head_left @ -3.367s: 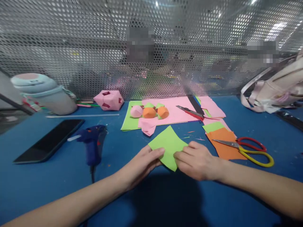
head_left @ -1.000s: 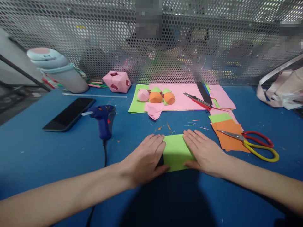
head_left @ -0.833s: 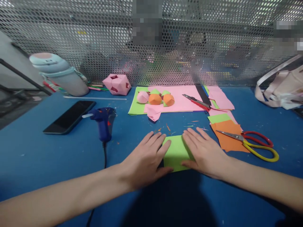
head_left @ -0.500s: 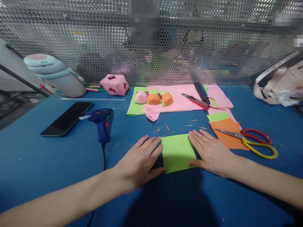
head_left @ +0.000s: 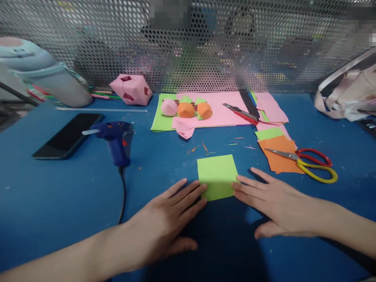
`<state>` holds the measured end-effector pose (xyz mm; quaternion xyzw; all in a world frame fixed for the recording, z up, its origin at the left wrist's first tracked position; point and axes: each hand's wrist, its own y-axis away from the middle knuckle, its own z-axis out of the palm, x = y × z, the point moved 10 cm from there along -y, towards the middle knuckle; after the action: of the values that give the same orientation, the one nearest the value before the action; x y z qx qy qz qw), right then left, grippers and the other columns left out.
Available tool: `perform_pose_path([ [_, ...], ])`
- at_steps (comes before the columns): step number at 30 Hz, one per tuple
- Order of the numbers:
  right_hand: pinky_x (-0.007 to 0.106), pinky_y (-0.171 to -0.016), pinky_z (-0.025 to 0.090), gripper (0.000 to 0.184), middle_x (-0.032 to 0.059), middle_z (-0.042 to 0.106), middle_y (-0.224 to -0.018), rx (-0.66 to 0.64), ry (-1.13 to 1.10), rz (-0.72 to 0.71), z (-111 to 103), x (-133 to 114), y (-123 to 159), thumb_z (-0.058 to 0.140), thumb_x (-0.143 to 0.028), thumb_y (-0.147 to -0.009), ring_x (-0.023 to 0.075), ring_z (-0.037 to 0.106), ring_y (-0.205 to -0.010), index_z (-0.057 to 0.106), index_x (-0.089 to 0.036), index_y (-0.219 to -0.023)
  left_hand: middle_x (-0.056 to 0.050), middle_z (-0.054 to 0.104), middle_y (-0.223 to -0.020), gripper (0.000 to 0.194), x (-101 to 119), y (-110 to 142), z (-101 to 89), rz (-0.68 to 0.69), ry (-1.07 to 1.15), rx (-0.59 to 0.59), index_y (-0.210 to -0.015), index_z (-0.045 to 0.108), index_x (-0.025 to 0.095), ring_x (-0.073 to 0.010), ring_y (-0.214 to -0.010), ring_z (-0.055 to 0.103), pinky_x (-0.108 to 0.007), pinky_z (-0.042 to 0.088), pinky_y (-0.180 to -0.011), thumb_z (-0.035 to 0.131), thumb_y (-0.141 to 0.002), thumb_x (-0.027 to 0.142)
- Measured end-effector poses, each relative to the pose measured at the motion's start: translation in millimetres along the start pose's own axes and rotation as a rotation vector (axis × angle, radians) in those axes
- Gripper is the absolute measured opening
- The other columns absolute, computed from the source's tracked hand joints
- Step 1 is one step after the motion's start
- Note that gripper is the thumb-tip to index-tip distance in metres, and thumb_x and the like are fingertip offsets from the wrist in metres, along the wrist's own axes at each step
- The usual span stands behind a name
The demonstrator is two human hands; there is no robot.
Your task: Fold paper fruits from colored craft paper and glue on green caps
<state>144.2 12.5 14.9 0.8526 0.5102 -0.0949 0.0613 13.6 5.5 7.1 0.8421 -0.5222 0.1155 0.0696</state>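
A square of lime-green paper (head_left: 217, 172) lies flat on the blue table (head_left: 164, 164). The fingertips of my left hand (head_left: 167, 221) touch its lower left edge, with the fingers stretched out and the thumb apart. On the opposite side, my right hand (head_left: 277, 201) rests its fingertips on the lower right edge, its fingers spread. Beyond the square are small paper scraps (head_left: 205, 146). Further back, small rounded paper pieces in pink (head_left: 169, 107) and orange (head_left: 186, 110) sit on stacked pink paper sheets (head_left: 225, 100), with a folded pink piece (head_left: 185, 128) at their front edge.
Left stand a blue glue gun (head_left: 116, 143), a phone (head_left: 69, 137), a clear stick (head_left: 101, 110), a tumbler (head_left: 55, 82) and a pink paper polyhedron (head_left: 132, 90). Right lie scissors (head_left: 315, 166) on orange paper (head_left: 277, 158), a utility knife (head_left: 241, 113) and a bag (head_left: 352, 94). A perforated metal panel (head_left: 199, 58) closes the back.
Both hands have slid nearer to me along the paper's sides, and their thumbs have come off its lower corners. The camera view has shifted a little; the paper stays flat.
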Motion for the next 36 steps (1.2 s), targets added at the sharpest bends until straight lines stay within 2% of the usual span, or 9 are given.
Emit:
perform_pose_path([
  [6,0.045,-0.113,0.022,0.087,0.0182,0.027,-0.148,-0.009,-0.016,-0.104,11.7,-29.7,-14.9,0.037,-0.067,-0.084,0.0295,0.023,-0.138,0.028,-0.003,-0.142,-0.020,0.037,-0.143,0.076,18.3,1.9,-0.9,0.035,0.058,0.032,-0.142,0.031,0.010,-0.0318,-0.133,0.034,-0.046,0.030,-0.110,0.057,-0.082,0.048],
  [10,0.042,-0.108,0.034,0.084,0.0181,0.039,-0.142,0.002,-0.003,0.013,0.5,-17.5,-0.7,0.041,-0.068,-0.081,0.0294,0.036,-0.132,0.038,-0.007,-0.139,-0.015,0.049,-0.137,0.059,11.4,11.8,-9.7,-0.017,0.075,0.055,-0.137,0.042,0.017,-0.0293,-0.126,0.046,-0.046,0.032,-0.109,0.057,-0.084,0.039],
  [13,0.041,-0.104,0.039,0.061,0.0125,0.054,-0.132,0.082,-0.019,0.075,-14.4,-0.1,-8.2,0.039,-0.055,-0.090,0.0241,0.051,-0.121,0.044,-0.014,-0.134,-0.011,0.063,-0.121,0.039,-6.1,-3.1,-26.8,-0.069,0.043,0.222,-0.128,0.052,0.018,-0.0238,-0.115,0.056,-0.044,0.034,-0.109,0.048,-0.089,0.022],
  [15,0.046,-0.105,0.036,0.054,0.0133,0.049,-0.136,0.197,0.031,0.169,-22.2,19.8,-22.7,0.040,-0.046,-0.093,0.0252,0.046,-0.125,0.041,-0.013,-0.136,-0.014,0.062,-0.120,0.034,-20.1,-23.5,-30.1,-0.105,0.013,0.301,-0.121,0.056,0.013,-0.0244,-0.116,0.055,-0.043,0.040,-0.105,0.042,-0.091,0.020],
  [16,0.048,-0.107,0.032,0.057,0.0153,0.041,-0.142,0.207,0.065,0.188,-19.3,27.0,-31.6,0.041,-0.043,-0.093,0.0265,0.038,-0.131,0.034,-0.010,-0.140,-0.018,0.056,-0.128,0.037,-31.4,-33.8,-28.4,-0.175,-0.026,0.315,-0.124,0.053,0.009,-0.0266,-0.123,0.049,-0.045,0.039,-0.105,0.041,-0.091,0.021],
  [20,0.052,-0.112,0.021,0.081,0.0185,0.021,-0.150,0.084,0.085,0.151,10.2,40.2,-52.4,0.046,-0.056,-0.086,0.0301,0.017,-0.140,0.022,-0.005,-0.144,-0.023,0.038,-0.142,0.055,-41.5,-62.0,-6.0,-0.172,-0.212,0.195,-0.134,0.040,0.000,-0.0317,-0.134,0.032,-0.048,0.033,-0.109,0.045,-0.090,0.034],
  [27,0.055,-0.112,0.016,0.084,0.0245,0.027,-0.146,0.125,0.157,0.341,5.1,46.9,-34.0,0.042,-0.062,-0.084,0.0348,0.021,-0.138,0.033,0.000,-0.139,-0.026,0.044,-0.137,0.058,-46.1,-47.4,-7.4,-0.300,-0.424,0.129,-0.127,0.050,0.000,-0.0362,-0.128,0.041,-0.049,0.035,-0.106,0.047,-0.087,0.042],
  [32,0.048,-0.114,0.017,0.087,0.0205,0.022,-0.149,0.134,0.077,0.162,11.4,25.4,-56.7,0.030,-0.068,-0.085,0.0306,0.014,-0.140,0.029,-0.001,-0.141,-0.028,0.054,-0.126,0.050,-34.5,-49.3,-5.5,-0.253,-0.569,0.156,-0.120,0.055,-0.003,-0.0374,-0.117,0.052,-0.049,0.042,-0.098,0.045,-0.088,0.035],
  [36,0.050,-0.112,0.021,0.083,0.0221,0.025,-0.148,0.139,0.087,0.272,11.0,46.3,-51.1,0.040,-0.065,-0.084,0.0316,0.019,-0.139,0.034,-0.003,-0.139,-0.029,0.060,-0.115,0.049,-32.0,-44.5,-11.7,-0.234,-0.644,0.224,-0.112,0.059,-0.003,-0.0372,-0.106,0.059,-0.049,0.046,-0.092,0.047,-0.087,0.037],
])
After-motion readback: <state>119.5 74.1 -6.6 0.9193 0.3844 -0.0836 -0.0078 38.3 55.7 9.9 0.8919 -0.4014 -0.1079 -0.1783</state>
